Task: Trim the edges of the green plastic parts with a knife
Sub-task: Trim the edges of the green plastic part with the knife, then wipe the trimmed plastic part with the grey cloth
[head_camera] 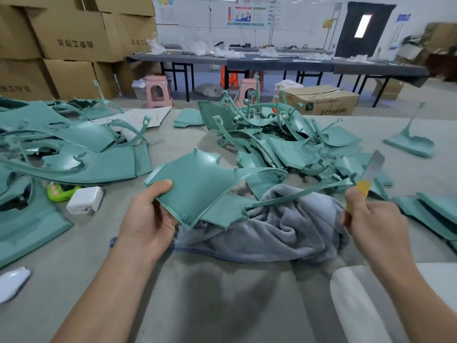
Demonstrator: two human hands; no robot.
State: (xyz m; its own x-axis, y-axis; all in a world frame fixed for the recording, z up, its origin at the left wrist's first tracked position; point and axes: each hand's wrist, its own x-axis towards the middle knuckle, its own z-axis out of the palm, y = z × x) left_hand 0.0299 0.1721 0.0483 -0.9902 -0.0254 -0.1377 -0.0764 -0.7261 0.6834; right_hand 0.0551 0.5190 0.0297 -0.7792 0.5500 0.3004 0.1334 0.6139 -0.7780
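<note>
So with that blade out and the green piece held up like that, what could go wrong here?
The knife in the right hand has its blade bare and raised near the part's thin curved strip; a slip could nick the left hand gripping the green part. That slender strip might also snap under pressure. The part is held above the grey cloth, unsupported, so it may twist.

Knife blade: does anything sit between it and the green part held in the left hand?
Nothing visible does. The right hand holds the knife with its blade raised just beyond the tip of the green part's long thin arm, which the left hand holds above the grey towel. Only open air separates them.
</note>
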